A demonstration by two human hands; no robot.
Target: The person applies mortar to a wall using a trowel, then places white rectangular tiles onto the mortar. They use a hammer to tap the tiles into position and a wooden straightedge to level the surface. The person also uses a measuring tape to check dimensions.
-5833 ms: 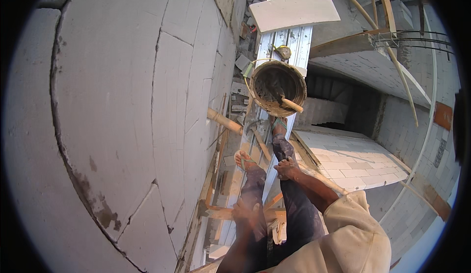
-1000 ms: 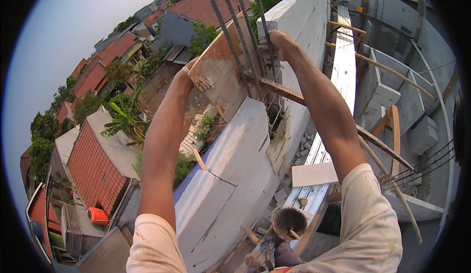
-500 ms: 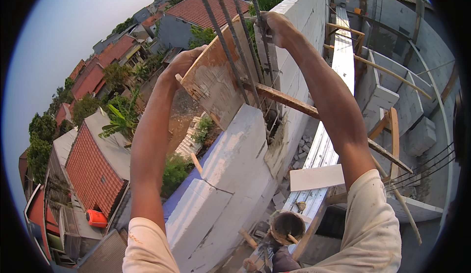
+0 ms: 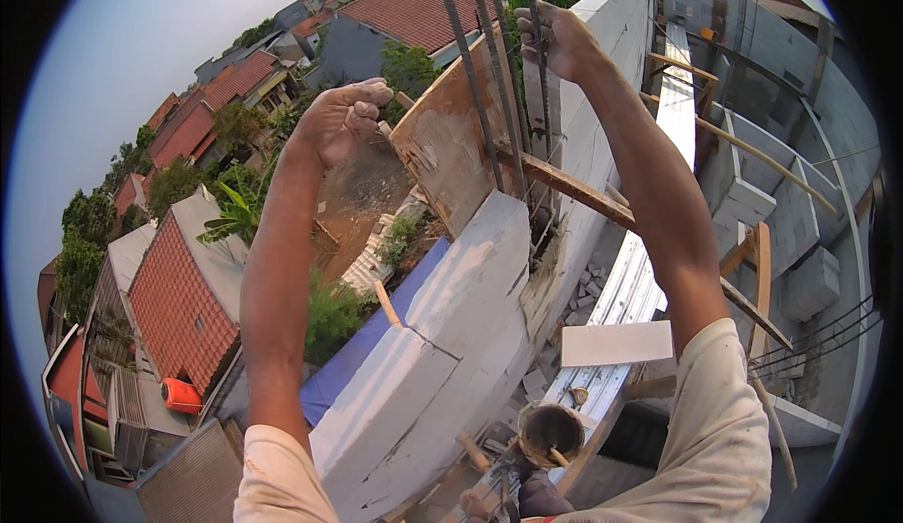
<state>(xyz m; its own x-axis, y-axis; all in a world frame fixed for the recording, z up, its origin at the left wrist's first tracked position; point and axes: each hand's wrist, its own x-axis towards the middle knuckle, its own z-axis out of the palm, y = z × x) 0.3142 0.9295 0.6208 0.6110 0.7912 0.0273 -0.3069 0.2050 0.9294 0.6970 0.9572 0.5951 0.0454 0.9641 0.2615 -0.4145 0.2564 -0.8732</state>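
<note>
My left hand [image 4: 346, 120] is raised left of a mud-stained plywood board [image 4: 444, 137], apart from its edge. Its fingers are half curled and I see nothing in them. My right hand [image 4: 562, 43] is higher up, its fingers curled round the rightmost steel reinforcing bar [image 4: 540, 71]. Several such bars stand upright in a cluster at the wall corner. The board leans upright against their left side, above the end of a white block wall [image 4: 470, 278]. A narrow wooden batten [image 4: 578, 191] runs from the bars to beneath my right forearm.
A corrugated metal plank [image 4: 616, 302] runs along the wall's right side, with a white block [image 4: 616, 344] on it. A bucket [image 4: 551, 434] stands near my legs. Tiled roofs [image 4: 183, 302] lie far below on the left. Wooden poles [image 4: 767, 161] cross the right side.
My left hand has let go of the board's edge and moved away from it. My right hand stays at the rightmost bar. The view has shifted slightly.
</note>
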